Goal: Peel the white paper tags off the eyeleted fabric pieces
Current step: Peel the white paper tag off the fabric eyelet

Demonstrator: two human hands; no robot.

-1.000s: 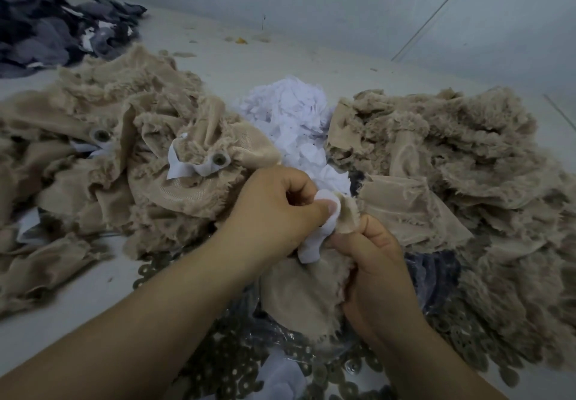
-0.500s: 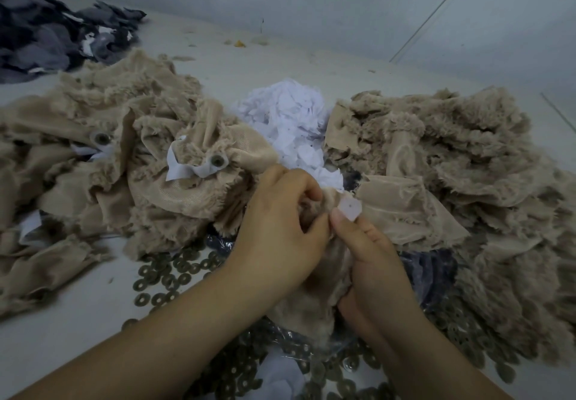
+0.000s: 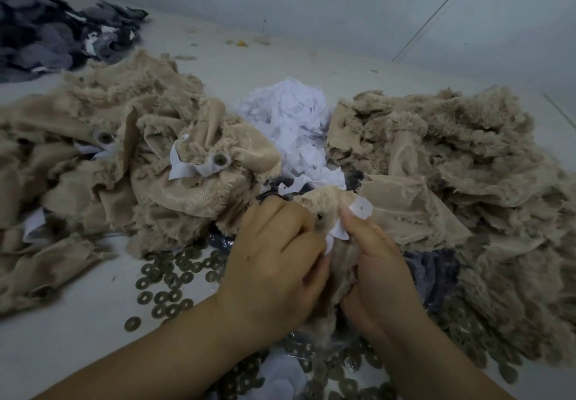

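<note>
Where a pale grey wall (image 3: 343, 3) meets it at the back, a pale grey desk (image 3: 78, 346) is seen, strewn with heaps of cloth. A heap of frayed beige plush fabric pieces (image 3: 131, 156) is spread over the left part of the desk, and a second beige heap (image 3: 461, 181) lies to the right; between them, a pile of crumpled white paper scraps (image 3: 293, 125) is gathered. Dark grey cloth (image 3: 46, 31) is bunched in the far left corner. Small round bronze-coloured metal rings (image 3: 168, 287) are scattered on the desk near the wrists. Near the middle, a single beige fabric piece (image 3: 339, 256) is gripped from both sides: the left hand (image 3: 274, 262) is curled round it, and the right hand (image 3: 380, 262) is closed on it, with a torn white paper tag (image 3: 336, 234) pinched between the two thumbs. A round white punched paper disc (image 3: 361, 208) stands just above the right thumb. On the left heap, a metal eyelet (image 3: 219, 159) with a white paper strip (image 3: 187, 169) attached can be seen.
</note>
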